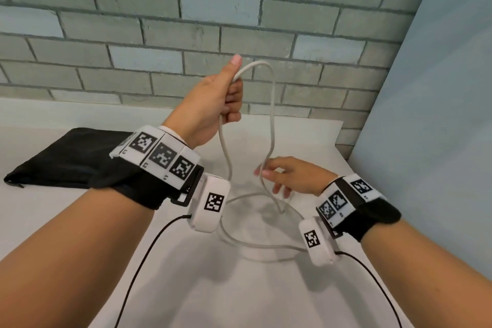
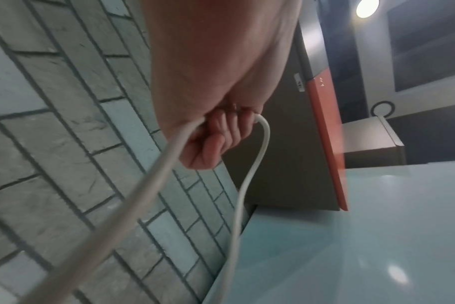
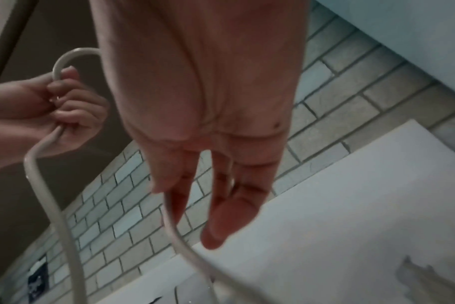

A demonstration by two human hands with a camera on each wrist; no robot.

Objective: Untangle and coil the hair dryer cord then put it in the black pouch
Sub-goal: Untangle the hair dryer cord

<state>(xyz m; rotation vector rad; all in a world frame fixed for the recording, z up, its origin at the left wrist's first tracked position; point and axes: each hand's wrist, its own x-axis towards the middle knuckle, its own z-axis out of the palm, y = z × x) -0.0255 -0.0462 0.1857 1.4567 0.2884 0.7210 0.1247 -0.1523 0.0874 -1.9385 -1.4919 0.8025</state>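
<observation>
My left hand (image 1: 226,98) is raised in front of the brick wall and grips the white hair dryer cord (image 1: 272,114), with the thumb pointing up. The cord arches out of the top of the fist and drops on the right to my right hand (image 1: 287,176). That hand is lower, just above the table, and pinches the hanging strand between thumb and forefinger while the other fingers stay fairly straight. Below, the cord lies in a loose loop on the table. The black pouch (image 1: 66,157) lies flat at the left. The left wrist view shows the fist (image 2: 210,144) round the cord (image 2: 257,164). The hair dryer itself is out of view.
The white table (image 1: 292,301) ends against a grey brick wall (image 1: 239,21) at the back. A pale blue panel (image 1: 439,114) stands close on the right. Thin black cables (image 1: 149,255) hang from both wrist cameras.
</observation>
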